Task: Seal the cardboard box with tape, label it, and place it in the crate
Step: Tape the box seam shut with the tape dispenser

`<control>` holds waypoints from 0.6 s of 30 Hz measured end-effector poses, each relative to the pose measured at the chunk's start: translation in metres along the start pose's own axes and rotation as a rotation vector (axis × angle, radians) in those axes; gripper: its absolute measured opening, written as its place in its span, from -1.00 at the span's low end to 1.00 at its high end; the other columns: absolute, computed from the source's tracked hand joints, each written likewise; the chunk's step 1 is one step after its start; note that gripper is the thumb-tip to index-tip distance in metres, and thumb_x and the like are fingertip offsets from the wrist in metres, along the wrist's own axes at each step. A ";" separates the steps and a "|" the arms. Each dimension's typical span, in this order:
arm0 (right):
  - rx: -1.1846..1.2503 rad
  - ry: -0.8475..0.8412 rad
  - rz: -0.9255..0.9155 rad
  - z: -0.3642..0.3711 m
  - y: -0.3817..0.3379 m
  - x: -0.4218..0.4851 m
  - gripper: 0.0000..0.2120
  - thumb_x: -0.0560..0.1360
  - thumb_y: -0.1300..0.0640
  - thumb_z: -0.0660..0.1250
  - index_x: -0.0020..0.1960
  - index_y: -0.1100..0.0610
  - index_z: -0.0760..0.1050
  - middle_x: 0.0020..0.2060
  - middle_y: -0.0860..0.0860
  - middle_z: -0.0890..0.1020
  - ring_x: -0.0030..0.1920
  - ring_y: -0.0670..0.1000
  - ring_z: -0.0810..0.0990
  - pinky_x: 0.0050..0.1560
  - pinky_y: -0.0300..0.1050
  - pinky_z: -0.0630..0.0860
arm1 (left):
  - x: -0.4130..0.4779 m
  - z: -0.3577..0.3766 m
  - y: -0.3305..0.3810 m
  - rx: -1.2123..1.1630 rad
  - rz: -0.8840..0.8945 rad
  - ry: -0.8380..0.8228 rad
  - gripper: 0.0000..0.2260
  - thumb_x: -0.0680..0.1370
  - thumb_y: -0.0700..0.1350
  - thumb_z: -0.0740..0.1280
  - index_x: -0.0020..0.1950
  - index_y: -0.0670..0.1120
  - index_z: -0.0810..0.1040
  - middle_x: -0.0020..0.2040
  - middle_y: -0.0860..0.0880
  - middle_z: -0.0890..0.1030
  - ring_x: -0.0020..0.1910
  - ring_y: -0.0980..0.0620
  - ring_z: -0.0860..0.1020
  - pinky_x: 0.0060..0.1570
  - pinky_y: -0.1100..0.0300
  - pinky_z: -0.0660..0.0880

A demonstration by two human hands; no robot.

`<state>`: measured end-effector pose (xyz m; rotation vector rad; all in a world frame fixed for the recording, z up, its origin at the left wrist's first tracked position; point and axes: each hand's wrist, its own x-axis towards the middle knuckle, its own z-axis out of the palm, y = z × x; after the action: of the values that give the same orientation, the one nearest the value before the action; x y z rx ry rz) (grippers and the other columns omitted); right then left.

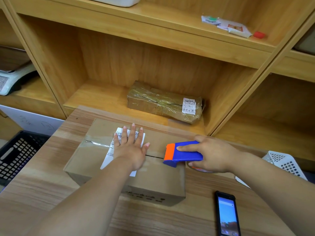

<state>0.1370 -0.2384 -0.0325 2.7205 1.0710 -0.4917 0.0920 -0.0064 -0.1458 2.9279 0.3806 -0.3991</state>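
Observation:
A brown cardboard box [88,160] lies on the wooden table [42,189], its flaps closed with clear tape along the left part of the seam. A white shipping label [109,155] lies on its top. My left hand [130,147] rests flat on the label, fingers spread. My right hand [211,154] grips a blue and orange tape dispenser [182,153] at the right end of the box's seam. A dark slotted crate [15,155] stands at the left, below the table edge.
A phone [226,215] with a lit screen lies near the table's front right. A white perforated basket [284,162] sits at the right edge. Behind the table, wooden shelves hold a taped parcel [162,103], a scale [12,79] and small packets [235,28].

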 end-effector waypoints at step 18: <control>-0.017 0.068 -0.058 0.000 -0.023 0.019 -0.48 0.52 -0.23 0.18 0.44 -0.35 0.11 0.22 0.03 0.39 0.19 0.12 0.46 0.03 -0.12 0.34 | 0.003 -0.011 -0.028 0.065 -0.024 -0.023 -0.46 0.61 0.20 -0.24 0.53 0.08 -0.36 0.54 0.01 -0.38 0.52 -0.13 -0.35 0.46 -0.21 -0.31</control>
<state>0.1343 -0.2099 -0.0407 2.7157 1.1688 -0.3997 0.0896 0.0231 -0.1401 2.9811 0.4079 -0.4567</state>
